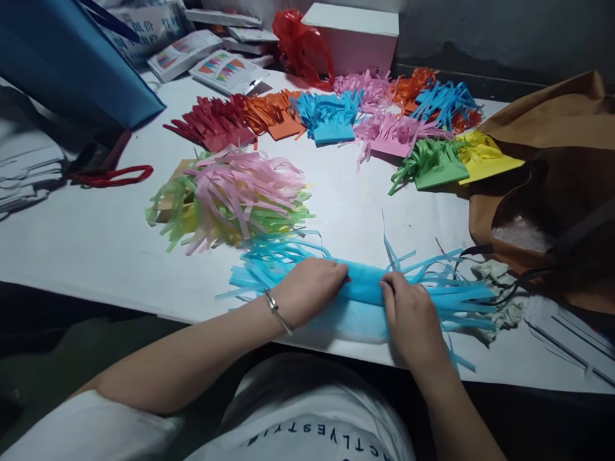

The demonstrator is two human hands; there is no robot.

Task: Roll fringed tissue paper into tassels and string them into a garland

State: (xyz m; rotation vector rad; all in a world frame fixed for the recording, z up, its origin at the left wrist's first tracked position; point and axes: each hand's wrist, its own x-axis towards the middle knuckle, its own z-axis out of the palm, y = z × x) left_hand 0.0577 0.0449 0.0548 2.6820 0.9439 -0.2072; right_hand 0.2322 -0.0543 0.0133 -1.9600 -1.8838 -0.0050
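A blue tissue paper sheet lies near the front edge of the table, its two ends cut into long fringes and its middle uncut. My left hand is closed on the uncut band at its left side, fingertips pinching the paper. At the band's right side my right hand grips the paper between thumb and curled fingers. Part of the sheet below the band looks paler and flatter. Just beyond my left hand rests a pile of pink, green and yellow fringed tissue paper.
Fringed paper bundles, such as a dark red one and a green one, line the back. A brown bag stands right, a blue bag left. Behind are a white box, a red plastic bag and flat packs.
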